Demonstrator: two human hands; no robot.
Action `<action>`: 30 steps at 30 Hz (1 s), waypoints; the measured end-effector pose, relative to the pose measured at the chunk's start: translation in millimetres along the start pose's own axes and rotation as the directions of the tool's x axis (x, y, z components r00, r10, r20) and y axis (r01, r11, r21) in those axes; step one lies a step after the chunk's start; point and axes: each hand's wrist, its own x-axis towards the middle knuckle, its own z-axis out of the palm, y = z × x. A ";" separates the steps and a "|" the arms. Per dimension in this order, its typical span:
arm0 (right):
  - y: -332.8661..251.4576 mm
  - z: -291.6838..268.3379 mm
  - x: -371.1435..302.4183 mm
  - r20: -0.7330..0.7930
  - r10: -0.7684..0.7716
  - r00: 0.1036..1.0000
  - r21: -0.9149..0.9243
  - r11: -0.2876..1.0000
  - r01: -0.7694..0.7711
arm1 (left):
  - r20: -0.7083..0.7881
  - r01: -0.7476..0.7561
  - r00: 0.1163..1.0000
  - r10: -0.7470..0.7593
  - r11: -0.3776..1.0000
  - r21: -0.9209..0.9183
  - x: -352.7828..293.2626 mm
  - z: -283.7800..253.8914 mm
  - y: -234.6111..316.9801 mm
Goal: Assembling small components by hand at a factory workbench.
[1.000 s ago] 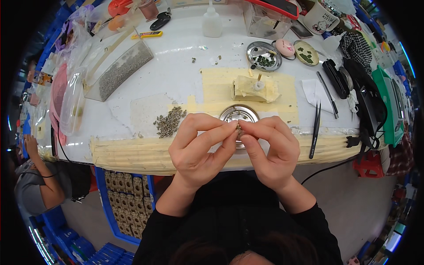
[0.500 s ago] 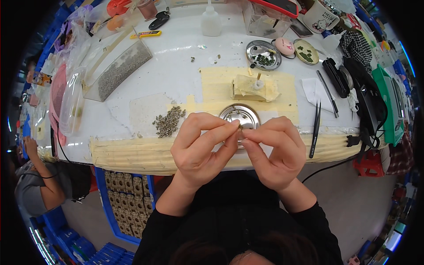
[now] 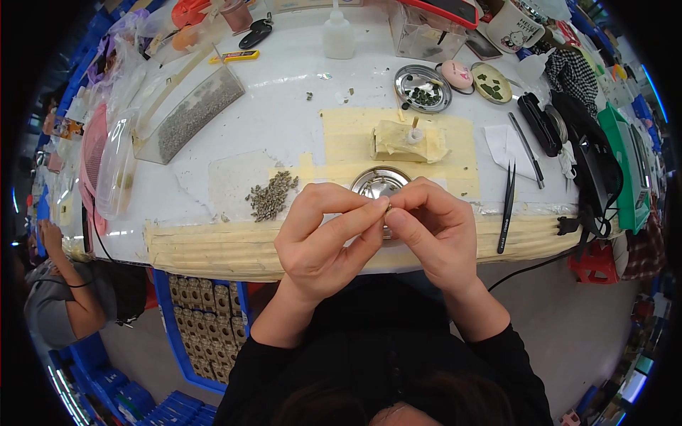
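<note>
My left hand (image 3: 320,238) and my right hand (image 3: 435,231) meet fingertip to fingertip above the table's near edge. Pinched between them is a tiny dark piece (image 3: 388,207), mostly covered by the fingers and too small to name. Just behind the fingertips lies a round shiny metal dish (image 3: 371,177) with small bits in it, its near part hidden by my hands. Left of my left hand is a heap of small grey-brown pieces (image 3: 271,197). Farther back, a block wrapped in yellowish tape (image 3: 391,142) carries a small white holder with a stick (image 3: 415,131).
Black tweezers (image 3: 507,209) lie to the right, near a white paper (image 3: 508,149) and a dark pen (image 3: 526,149). A clear tray of grey granules (image 3: 195,117) stands at the left. Behind are a metal dish of dark green pieces (image 3: 424,89) and a white squeeze bottle (image 3: 339,35).
My right hand has shifted left and slightly up, so its fingertips now press against those of my left hand. My left hand has barely moved.
</note>
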 end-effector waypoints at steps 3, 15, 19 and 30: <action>-3.8 4.0 0.2 -0.072 -0.059 0.996 -0.021 0.998 0.057 | 0.008 0.003 1.000 -0.003 1.000 0.025 1.2 0.1 0.7; -1.1 3.3 -1.0 0.012 -0.445 0.896 -0.498 0.774 0.391 | -0.020 0.044 0.999 -0.044 0.999 0.011 -0.4 0.5 0.3; -2.0 4.6 -1.6 -0.057 -0.216 0.975 -0.245 0.949 0.196 | -0.014 0.026 1.000 -0.026 0.999 0.019 0.3 -1.3 1.4; -5.4 -3.1 1.5 0.076 0.105 0.992 0.208 0.971 -0.119 | 0.037 0.030 0.999 -0.030 1.000 0.007 -0.5 -2.2 2.5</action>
